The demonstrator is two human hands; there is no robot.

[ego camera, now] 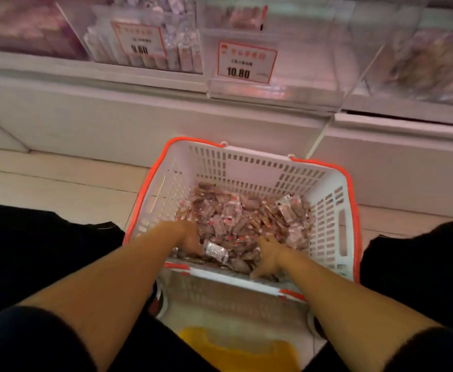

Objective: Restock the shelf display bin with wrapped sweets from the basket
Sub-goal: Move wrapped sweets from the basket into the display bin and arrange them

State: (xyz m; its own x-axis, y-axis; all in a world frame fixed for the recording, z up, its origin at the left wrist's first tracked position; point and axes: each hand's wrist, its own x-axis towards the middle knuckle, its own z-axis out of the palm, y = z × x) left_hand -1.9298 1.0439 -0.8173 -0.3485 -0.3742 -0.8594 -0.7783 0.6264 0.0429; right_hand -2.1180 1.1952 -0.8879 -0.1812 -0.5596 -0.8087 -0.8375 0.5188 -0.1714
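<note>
Head view shows left hand and right hand buried in wrapped sweets by the basket near edge, grip unclear; scoop together.

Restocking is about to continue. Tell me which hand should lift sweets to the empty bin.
Right, marginally. The right hand lies nearer the clear plastic display bin. Both hands dig into the wrapped sweets; the left hand sits farther left.
</note>
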